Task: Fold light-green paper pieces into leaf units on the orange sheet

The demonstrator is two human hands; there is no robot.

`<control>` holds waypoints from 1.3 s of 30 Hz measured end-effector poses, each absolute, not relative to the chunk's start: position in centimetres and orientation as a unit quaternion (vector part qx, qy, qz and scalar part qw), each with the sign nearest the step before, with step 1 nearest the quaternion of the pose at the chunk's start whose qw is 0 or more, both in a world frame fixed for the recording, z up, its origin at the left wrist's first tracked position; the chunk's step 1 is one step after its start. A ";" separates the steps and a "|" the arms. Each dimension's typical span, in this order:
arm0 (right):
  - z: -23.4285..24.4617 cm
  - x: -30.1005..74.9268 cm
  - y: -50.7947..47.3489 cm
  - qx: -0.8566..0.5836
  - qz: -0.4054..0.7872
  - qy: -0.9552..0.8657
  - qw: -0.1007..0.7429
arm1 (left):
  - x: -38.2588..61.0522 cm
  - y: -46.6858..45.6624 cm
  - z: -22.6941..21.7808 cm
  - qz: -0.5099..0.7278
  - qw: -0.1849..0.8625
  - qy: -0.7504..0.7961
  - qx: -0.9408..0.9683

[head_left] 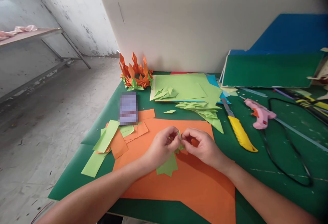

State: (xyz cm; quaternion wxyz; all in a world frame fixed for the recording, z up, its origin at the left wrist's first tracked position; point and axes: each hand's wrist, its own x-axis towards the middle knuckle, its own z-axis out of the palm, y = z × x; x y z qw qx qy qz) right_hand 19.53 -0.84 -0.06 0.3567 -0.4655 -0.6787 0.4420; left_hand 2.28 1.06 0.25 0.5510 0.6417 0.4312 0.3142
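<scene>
My left hand (164, 146) and my right hand (200, 145) meet over a large orange paper sheet (159, 186), fingertips pinched. Between them is a small piece of green paper, mostly hidden by the fingers, so its folds cannot be made out. Under my left hand, green paper pieces (167, 166) lie on the orange sheet. Folded green paper leaves (166, 93) rest in a pile on a light green sheet (183, 80) beyond my hands, and more folded pieces (208, 113) spread in front of it.
An orange paper crown (135, 71) stands at the table's far left corner. Cut paper strips (106, 142) and a blurred-out rectangular item (128, 108) lie left. To the right are a yellow utility knife (241, 133), blade exposed, and a pink glue gun (261, 113) with a looping black cord (282, 155).
</scene>
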 end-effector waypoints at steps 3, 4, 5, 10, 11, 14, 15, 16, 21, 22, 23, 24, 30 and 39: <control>-0.3 19.8 -0.6 -0.471 0.475 -0.639 0.380 | 2.3 1.0 0.3 0.302 0.507 0.441 0.676; -0.4 19.9 -0.5 -0.472 0.486 -0.625 0.387 | 2.3 0.9 0.3 0.297 0.503 0.441 0.681; -0.5 19.9 -0.5 -0.471 0.500 -0.613 0.391 | 2.4 0.9 0.3 0.292 0.501 0.441 0.685; -0.7 19.8 -0.4 -0.469 0.550 -0.569 0.392 | 2.5 0.7 0.3 0.281 0.479 0.449 0.699; -0.7 19.8 -0.4 -0.470 0.555 -0.562 0.394 | 2.5 0.7 0.3 0.282 0.478 0.450 0.699; -0.7 19.7 -0.4 -0.467 0.567 -0.548 0.400 | 2.5 0.7 0.2 0.287 0.471 0.450 0.703; -0.6 19.7 -0.5 -0.465 0.570 -0.546 0.401 | 2.5 0.7 0.2 0.288 0.468 0.449 0.705; -0.6 19.6 -0.5 -0.463 0.571 -0.546 0.402 | 2.5 0.7 0.2 0.288 0.465 0.448 0.707; -0.7 19.5 -0.6 -0.454 0.572 -0.555 0.399 | 2.6 0.6 -0.1 0.286 0.449 0.447 0.719; -0.7 19.5 -0.6 -0.454 0.571 -0.557 0.397 | 2.6 0.6 -0.1 0.285 0.447 0.446 0.721; -0.7 19.5 -0.6 -0.455 0.569 -0.559 0.396 | 2.6 0.6 -0.1 0.283 0.444 0.445 0.724; -0.7 19.4 -0.6 -0.456 0.567 -0.561 0.395 | 2.6 0.6 -0.1 0.282 0.442 0.444 0.727; -0.7 19.3 -0.7 -0.469 0.517 -0.601 0.390 | 2.8 0.6 -0.1 0.276 0.401 0.445 0.751; -0.8 19.5 -0.6 -0.473 0.539 -0.574 0.395 | 2.7 0.5 -0.5 0.280 0.360 0.431 0.779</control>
